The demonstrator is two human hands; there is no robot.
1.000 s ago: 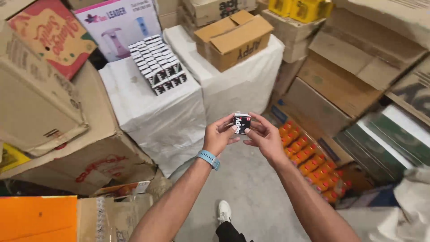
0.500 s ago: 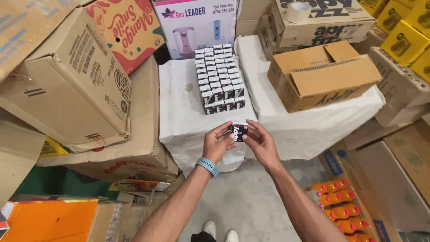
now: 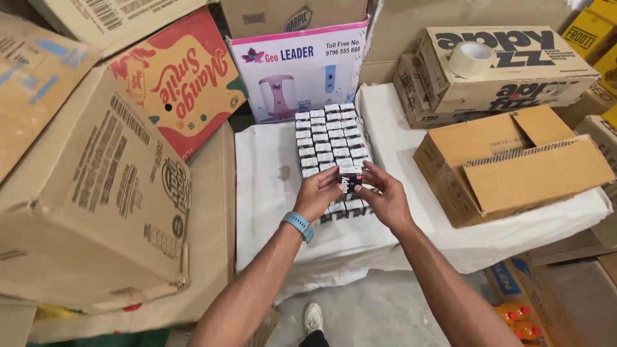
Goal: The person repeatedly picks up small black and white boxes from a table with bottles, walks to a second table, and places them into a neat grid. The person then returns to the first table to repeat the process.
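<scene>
Both my hands hold one small black-and-white box (image 3: 350, 181) between their fingertips. My left hand (image 3: 318, 194) grips its left side and my right hand (image 3: 383, 200) its right side. A blue band sits on my left wrist (image 3: 298, 225). The held box hovers just above the near end of a tight grid of several identical small boxes (image 3: 328, 138), which stand in rows on a surface draped in white cloth (image 3: 270, 193).
A half-open brown carton (image 3: 514, 167) lies on the cloth at the right. Behind it a carton carries a roll of tape (image 3: 471, 59). Large cardboard cartons (image 3: 90, 186) lean at the left. A white-and-pink box (image 3: 299, 74) stands behind the grid. Orange bottles (image 3: 517, 319) show lower right.
My view has swung toward the cloth-covered surface, and my hands have carried the small box forward until it hangs over the near rows of the grid.
</scene>
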